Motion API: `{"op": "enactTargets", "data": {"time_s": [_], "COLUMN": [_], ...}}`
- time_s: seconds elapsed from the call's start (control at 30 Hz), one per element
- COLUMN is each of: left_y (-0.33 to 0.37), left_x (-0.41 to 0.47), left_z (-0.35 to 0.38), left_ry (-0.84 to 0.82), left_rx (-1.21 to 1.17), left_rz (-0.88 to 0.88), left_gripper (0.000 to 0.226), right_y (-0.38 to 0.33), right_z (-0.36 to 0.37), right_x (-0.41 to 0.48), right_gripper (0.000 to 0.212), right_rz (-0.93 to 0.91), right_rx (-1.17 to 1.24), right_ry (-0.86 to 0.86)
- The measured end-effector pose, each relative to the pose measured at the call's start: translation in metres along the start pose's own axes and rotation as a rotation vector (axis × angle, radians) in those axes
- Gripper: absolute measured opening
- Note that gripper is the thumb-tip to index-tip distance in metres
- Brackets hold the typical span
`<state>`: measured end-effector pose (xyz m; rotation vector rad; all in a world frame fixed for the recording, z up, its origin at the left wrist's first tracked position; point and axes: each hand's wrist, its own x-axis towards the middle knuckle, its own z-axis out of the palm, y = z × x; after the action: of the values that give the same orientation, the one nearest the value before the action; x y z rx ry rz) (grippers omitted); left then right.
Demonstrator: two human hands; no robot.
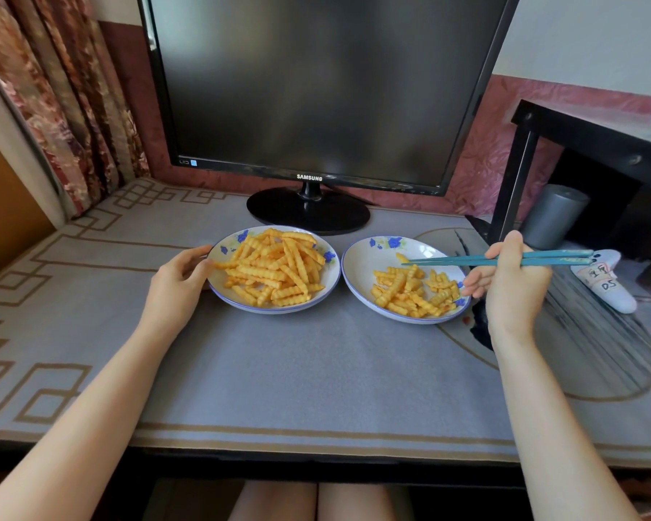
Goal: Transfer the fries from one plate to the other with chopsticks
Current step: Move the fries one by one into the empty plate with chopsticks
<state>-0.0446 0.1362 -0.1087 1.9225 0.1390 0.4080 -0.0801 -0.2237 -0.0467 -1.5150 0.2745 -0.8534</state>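
Seemingly partway: orange crinkle-cut fries (271, 272) heaped on white blue-flowered left plate (218, 288), rim gripped by left hand (179, 274); fewer on matching right plate (361, 262); teal chopsticks (466, 260) pinched in right hand (513, 285).

Two plates (329, 274) (361, 265), two chopsticks (560, 253) (560, 261), two hands (177, 283) (512, 291) and one monitor (316, 88) are counted; the fries (275, 268) (410, 291), in two heaps, cannot be numbered.

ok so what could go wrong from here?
1. The chopsticks meet only at the tips, at a small fry over the right plate; that thin grip could slip.
2. The left plate is heaped, with fries out to the rim the left hand holds; digging in may push some onto the mat.
3. The plates almost touch, so a nudge could shift both.
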Motion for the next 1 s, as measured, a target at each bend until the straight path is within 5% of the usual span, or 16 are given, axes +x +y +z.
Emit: {"op": "enactTargets", "data": {"time_s": [0.37,1.0], "left_y": [-0.001,-0.002], "left_x": [0.000,0.000], "left_z": [-0.001,-0.001], "left_ry": [-0.002,-0.003], "left_rx": [0.000,-0.005], "left_rz": [0.006,-0.002], "left_gripper": [0.028,0.028], "right_y": [-0.024,-0.030], "right_z": [0.031,0.048], "right_x": [-0.019,-0.049], "right_gripper": [0.034,0.035], "right_rz": [0.083,0.115], "right_rx": [0.215,0.188], "right_ry": [-0.059,-0.315]}}
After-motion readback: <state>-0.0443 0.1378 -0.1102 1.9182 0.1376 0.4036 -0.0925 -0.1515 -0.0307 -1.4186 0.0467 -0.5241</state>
